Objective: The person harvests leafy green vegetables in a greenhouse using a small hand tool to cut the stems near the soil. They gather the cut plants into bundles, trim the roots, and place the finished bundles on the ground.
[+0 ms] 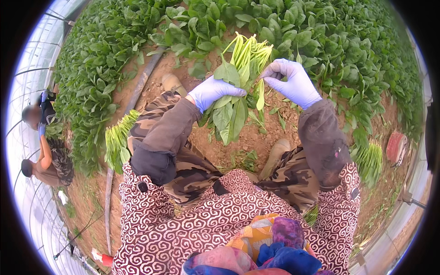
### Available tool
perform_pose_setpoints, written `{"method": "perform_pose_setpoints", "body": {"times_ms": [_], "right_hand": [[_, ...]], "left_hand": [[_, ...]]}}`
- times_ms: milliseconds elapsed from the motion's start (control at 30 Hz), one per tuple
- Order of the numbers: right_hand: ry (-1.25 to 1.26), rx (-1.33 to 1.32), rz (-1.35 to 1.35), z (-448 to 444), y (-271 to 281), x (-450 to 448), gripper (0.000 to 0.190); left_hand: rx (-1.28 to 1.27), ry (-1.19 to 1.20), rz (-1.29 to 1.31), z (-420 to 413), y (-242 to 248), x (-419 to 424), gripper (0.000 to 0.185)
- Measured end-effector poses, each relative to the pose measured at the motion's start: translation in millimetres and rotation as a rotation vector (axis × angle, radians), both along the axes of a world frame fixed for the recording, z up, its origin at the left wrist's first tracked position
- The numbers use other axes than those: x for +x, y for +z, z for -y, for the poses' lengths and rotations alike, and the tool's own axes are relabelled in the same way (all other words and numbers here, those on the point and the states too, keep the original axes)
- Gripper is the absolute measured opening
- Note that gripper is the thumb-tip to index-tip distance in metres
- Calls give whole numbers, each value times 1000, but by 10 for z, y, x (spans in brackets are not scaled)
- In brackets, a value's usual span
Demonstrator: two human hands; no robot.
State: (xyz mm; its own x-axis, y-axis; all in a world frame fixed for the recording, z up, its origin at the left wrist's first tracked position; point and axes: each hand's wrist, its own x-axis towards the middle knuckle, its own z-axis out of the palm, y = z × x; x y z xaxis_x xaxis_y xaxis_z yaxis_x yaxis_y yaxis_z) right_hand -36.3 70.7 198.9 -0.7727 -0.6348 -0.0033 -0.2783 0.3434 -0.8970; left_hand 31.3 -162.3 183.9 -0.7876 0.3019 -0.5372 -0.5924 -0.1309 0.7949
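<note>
My left hand (216,91), in a thin lavender glove, grips a bunch of spinach (228,115). Its pale cut stems (249,51) point away from me and the broad green leaves hang toward me. Close to the bunch's right side, my gloved right hand (290,80) has thumb and fingertips pinched on a small yellow-green leaf (260,96), which hangs down below them. Whether that leaf is still joined to the bunch is hard to tell. Bare brown soil (213,147) with loose leaf scraps (247,160) lies beneath, between my boots.
Dense growing spinach (343,44) curves around the front. Piles of cut spinach lie at left (118,141) and right (369,161). A dark hose (146,75) runs along the soil at left. A red-and-white roll (396,147) sits far right. Two other people (48,165) are at far left, beside the plastic greenhouse wall (25,120).
</note>
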Motion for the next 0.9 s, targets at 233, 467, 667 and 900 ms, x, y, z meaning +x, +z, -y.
{"method": "perform_pose_setpoints", "body": {"times_ms": [233, 467, 667, 900], "right_hand": [[-182, -29, 65, 197, -79, 91, 10], [-303, -148, -106, 396, 94, 265, 6], [-351, -261, -60, 334, -43, 227, 5], [-255, -21, -723, 419, 71, 252, 12]], "left_hand": [[198, 48, 139, 21, -19, 76, 44], [361, 177, 175, 152, -35, 180, 46], [655, 64, -40, 223, -62, 151, 81], [644, 82, -1, 251, -251, 274, 64]]}}
